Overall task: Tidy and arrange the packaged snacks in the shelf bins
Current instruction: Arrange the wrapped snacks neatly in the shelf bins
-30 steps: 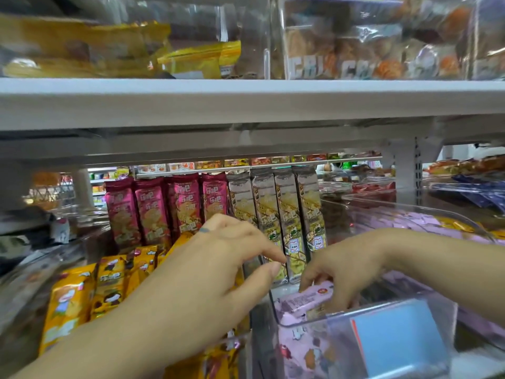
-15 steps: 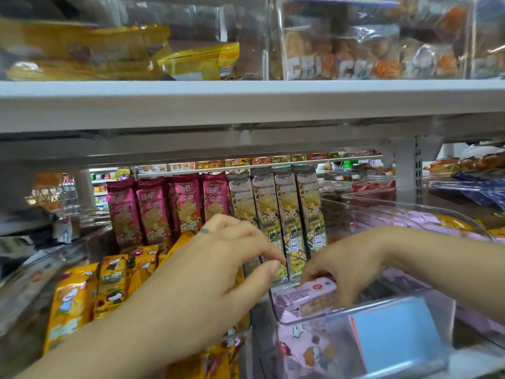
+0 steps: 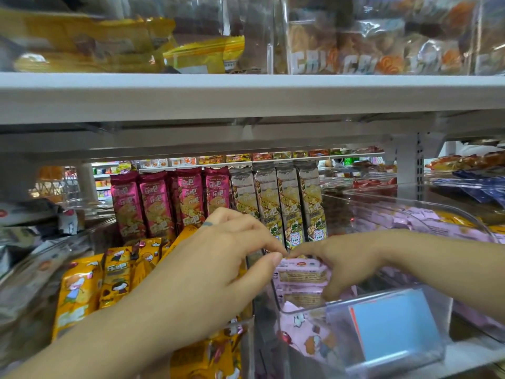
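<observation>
In a clear plastic bin at the shelf front lies a stack of pink snack packets. My right hand reaches in from the right, fingers curled over the right end of the top pink packet. From the lower left comes my left hand; its thumb and forefinger pinch together at that packet's left end, by the bin's left wall. The fingertips of both hands almost meet above the packet. My hands hide part of the stack.
Yellow packets fill the bin on the left. Behind stand magenta packets and olive packets, upright in rows. A blue label sits on the bin's front. The upper shelf hangs close overhead. Another bin holds more pink packets.
My left thumb and forefinger have closed together and moved right to meet my right hand. The top pink packet has been drawn up and squared on the stack.
</observation>
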A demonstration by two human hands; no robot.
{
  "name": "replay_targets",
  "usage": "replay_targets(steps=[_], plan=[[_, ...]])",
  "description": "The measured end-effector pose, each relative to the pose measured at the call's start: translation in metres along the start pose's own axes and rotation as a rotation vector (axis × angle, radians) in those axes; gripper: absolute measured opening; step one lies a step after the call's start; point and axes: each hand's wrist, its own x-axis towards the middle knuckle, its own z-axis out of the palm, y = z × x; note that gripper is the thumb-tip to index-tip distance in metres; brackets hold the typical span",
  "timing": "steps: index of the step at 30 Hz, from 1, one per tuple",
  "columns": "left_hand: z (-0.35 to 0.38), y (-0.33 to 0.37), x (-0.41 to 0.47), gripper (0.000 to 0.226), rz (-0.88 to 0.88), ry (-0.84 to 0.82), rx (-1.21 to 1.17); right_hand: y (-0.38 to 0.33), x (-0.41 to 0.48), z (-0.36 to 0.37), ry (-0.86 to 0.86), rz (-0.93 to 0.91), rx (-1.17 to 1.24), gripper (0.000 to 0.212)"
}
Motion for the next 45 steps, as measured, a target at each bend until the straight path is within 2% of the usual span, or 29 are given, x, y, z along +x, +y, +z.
replay_targets(steps=[4,10,15,20,25,29,35,38,41,45], plan=[[-0.006,0.005,-0.001,0.039,-0.017,-0.029,0.011,-0.005,-0.009,-0.008,0.083,-0.02,0.029,0.067],[-0.023,0.012,0.002,0.033,-0.096,-0.203,0.061,-0.017,-0.053,-0.038,0.224,-0.099,0.139,0.06],[-0.041,0.023,-0.004,0.03,-0.114,-0.136,0.048,-0.044,-0.114,-0.059,0.359,-0.132,0.105,0.055],[-0.057,0.049,-0.032,0.019,-0.108,-0.082,-0.05,-0.08,-0.161,-0.046,0.354,-0.156,0.073,0.053],[-0.067,0.068,-0.078,0.022,-0.087,-0.018,-0.048,-0.117,-0.191,-0.01,0.333,-0.19,0.126,0.052],[-0.066,0.074,-0.13,0.029,-0.115,-0.065,-0.096,-0.138,-0.198,0.04,0.328,-0.219,0.184,0.046],[-0.042,0.067,-0.207,0.029,-0.264,-0.175,-0.101,-0.151,-0.167,0.129,0.35,-0.257,0.237,0.063],[-0.03,0.051,-0.241,0.033,-0.387,-0.227,-0.044,-0.155,-0.139,0.169,0.402,-0.215,0.274,0.068],[-0.023,0.035,-0.266,0.02,-0.486,-0.269,0.004,-0.161,-0.104,0.198,0.471,-0.163,0.278,0.066],[-0.018,0.02,-0.286,0.023,-0.534,-0.253,0.062,-0.18,-0.066,0.215,0.632,-0.114,0.226,0.061]])
